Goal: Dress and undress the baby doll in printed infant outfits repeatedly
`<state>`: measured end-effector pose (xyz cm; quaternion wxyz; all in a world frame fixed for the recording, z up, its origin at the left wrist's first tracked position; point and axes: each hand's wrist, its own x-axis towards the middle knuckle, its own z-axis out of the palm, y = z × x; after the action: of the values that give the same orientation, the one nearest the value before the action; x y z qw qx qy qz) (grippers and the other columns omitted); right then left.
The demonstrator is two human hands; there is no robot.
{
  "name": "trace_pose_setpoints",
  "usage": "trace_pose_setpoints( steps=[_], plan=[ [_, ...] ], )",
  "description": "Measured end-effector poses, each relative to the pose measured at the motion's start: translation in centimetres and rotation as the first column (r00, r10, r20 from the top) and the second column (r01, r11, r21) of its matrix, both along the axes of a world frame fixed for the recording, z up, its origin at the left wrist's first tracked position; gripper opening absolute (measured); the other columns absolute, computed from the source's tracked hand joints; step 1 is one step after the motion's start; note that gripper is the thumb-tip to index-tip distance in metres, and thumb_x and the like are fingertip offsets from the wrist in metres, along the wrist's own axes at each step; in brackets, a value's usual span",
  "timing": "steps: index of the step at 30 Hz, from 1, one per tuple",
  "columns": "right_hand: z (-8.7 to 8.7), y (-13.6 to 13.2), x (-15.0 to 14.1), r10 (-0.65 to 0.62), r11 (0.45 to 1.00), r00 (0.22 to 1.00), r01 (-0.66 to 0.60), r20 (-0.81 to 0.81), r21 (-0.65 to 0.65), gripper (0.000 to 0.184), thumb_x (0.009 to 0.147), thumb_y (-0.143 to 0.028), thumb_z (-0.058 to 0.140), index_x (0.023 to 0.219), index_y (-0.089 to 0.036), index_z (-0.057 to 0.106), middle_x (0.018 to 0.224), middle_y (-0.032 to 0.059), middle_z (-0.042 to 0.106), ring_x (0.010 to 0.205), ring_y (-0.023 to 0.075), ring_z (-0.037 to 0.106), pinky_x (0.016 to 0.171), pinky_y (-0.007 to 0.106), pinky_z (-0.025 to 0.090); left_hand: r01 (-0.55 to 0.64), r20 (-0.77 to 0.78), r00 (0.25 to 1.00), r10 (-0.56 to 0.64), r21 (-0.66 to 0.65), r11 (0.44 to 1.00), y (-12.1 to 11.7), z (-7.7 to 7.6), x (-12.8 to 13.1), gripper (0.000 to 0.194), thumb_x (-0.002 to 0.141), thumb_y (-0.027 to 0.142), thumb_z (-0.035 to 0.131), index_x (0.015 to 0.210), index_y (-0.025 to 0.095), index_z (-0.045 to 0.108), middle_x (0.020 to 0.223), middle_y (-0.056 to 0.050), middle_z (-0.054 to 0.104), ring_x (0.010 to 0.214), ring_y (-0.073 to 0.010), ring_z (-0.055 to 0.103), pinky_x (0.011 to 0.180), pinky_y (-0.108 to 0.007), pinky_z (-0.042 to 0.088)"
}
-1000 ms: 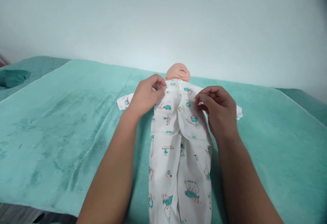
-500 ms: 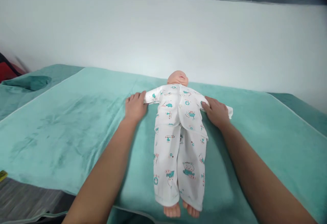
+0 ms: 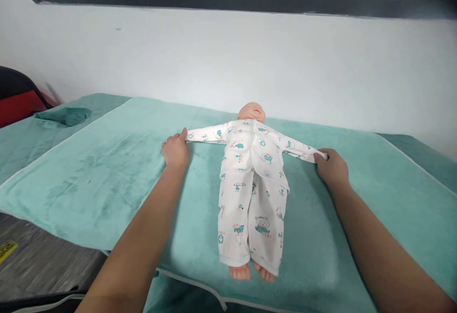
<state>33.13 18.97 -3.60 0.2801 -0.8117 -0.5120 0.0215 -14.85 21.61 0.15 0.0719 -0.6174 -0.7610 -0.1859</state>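
Observation:
A baby doll lies on its back, head toward the wall and bare feet toward me. It wears a white printed pajama top and matching pants. My left hand is closed on the cuff of the sleeve on the left, which stretches out sideways. On the other side, my right hand pinches the end of the right-hand sleeve, pulled out straight and slightly downward. The doll's own hands are hidden. The front of the top is closed over the chest, and its hem overlaps the pants.
A green plush cover spreads under the doll, with soft wrinkles at the left. A white wall rises behind. A bunched green cloth and a red and black object are at the far left. Grey floor shows lower left.
Both my hands have slid outward along the sleeves, from the arms to the cuffs. Both sleeves now lie straighter and more fully extended. The view has shifted slightly.

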Motion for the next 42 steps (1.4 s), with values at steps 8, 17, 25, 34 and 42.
trace_pose_setpoints(
  steps=[8,17,25,34,42],
  plan=[
    [-0.2,0.9,0.0,-0.114,0.986,0.993,0.116,-0.025,0.12,0.04,0.085,-0.04,0.051,0.114,-0.016,0.066,0.108,0.0165,0.064,0.095,0.0289,0.059,0.084,0.041,0.045,-0.064,0.072,0.995,0.062,0.022,0.998,1.5,-0.5,-0.7,0.039,0.092,0.013,0.039,0.117,0.021,0.068,0.112,-0.016,0.064,0.111,-0.0326,0.053,0.085,-0.041,0.038],
    [1.5,-11.2,-9.4,0.464,0.842,0.874,-0.385,-0.145,0.377,0.03,0.089,-0.04,0.056,0.11,-0.019,0.057,0.099,0.0072,0.058,0.081,0.0192,0.056,0.075,0.034,0.049,0.106,0.28,0.943,-0.18,0.26,0.96,-8.6,-0.9,2.8,0.046,0.085,0.006,0.043,0.125,0.016,0.062,0.125,-0.013,0.06,0.114,-0.0243,0.056,0.098,-0.037,0.044],
    [-0.7,-25.3,-17.3,0.676,0.725,0.729,-0.63,-0.111,0.279,0.026,0.084,-0.038,0.071,0.097,-0.022,0.055,0.089,0.0025,0.063,0.08,0.0194,0.058,0.075,0.033,0.041,0.336,0.697,0.556,-0.453,0.31,0.889,-26.4,-4.4,9.5,0.031,0.092,0.016,0.05,0.119,0.025,0.062,0.115,-0.004,0.065,0.106,-0.017,0.062,0.095,-0.033,0.049],
    [0.9,-27.3,-17.7,0.673,0.74,0.53,-0.478,-0.517,0.473,0.013,0.094,-0.028,0.056,0.084,-0.022,0.051,0.084,0.0007,0.056,0.079,0.0154,0.053,0.072,0.028,0.042,0.35,0.437,0.732,-0.523,0.417,0.839,-30.0,-3.0,13.0,0.043,0.089,0.02,0.063,0.13,0.026,0.054,0.119,-0.009,0.052,0.112,-0.0209,0.055,0.096,-0.037,0.05],
    [0.4,-29.1,-16.7,0.58,0.814,0.559,-0.417,-0.593,0.404,0.013,0.092,-0.028,0.057,0.083,-0.022,0.051,0.079,-0.0014,0.051,0.073,0.0135,0.049,0.067,0.024,0.042,0.285,0.407,0.747,-0.525,0.518,0.807,-28.5,-2.1,13.0,0.012,0.091,0.017,0.059,0.098,0.021,0.067,0.098,-0.004,0.054,0.086,-0.0142,0.06,0.076,-0.028,0.053]
  ],
)
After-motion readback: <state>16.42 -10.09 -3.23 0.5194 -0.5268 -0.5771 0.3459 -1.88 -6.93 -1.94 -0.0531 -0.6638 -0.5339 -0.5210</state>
